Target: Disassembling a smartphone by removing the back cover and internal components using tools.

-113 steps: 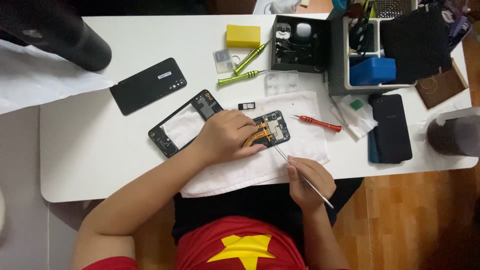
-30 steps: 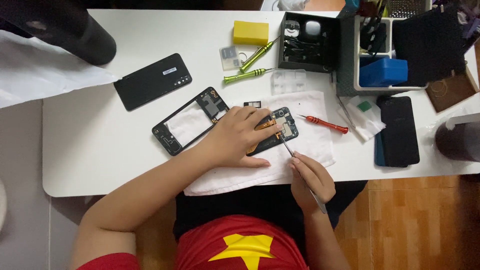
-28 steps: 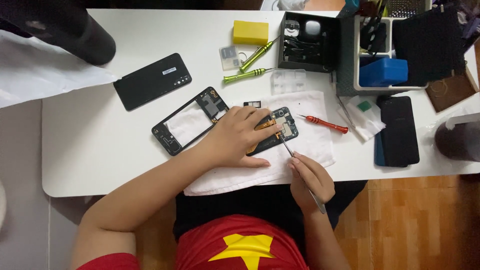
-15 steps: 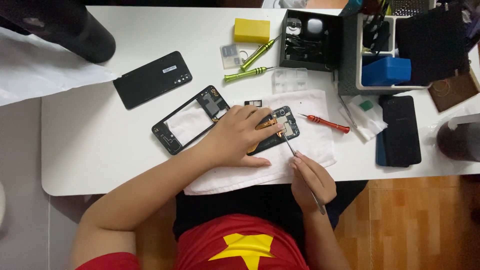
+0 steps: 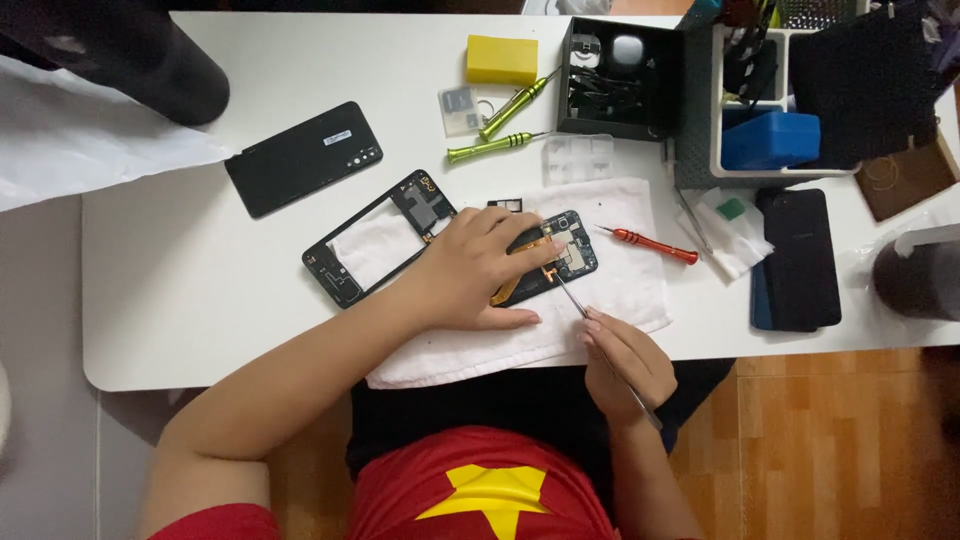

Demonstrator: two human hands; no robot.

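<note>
My left hand (image 5: 478,268) presses down on an opened black phone (image 5: 570,250) with exposed circuit board and orange flex cable, lying on a white cloth (image 5: 620,290). My right hand (image 5: 625,360) grips thin metal tweezers (image 5: 575,300), whose tip touches the phone's board near its middle. A black phone frame (image 5: 375,235) lies just left of my left hand, and a black back cover (image 5: 303,158) lies farther left.
A red screwdriver (image 5: 650,243) rests on the cloth's right side. Two green screwdrivers (image 5: 495,135), a yellow block (image 5: 501,60), a black parts box (image 5: 615,85) and a tray with a blue box (image 5: 770,140) stand at the back. Another dark phone (image 5: 795,260) lies right.
The tweezers' tip has moved up from the cloth's lower edge onto the phone's board. My left hand stays pressed on the phone. The view has shifted slightly.
</note>
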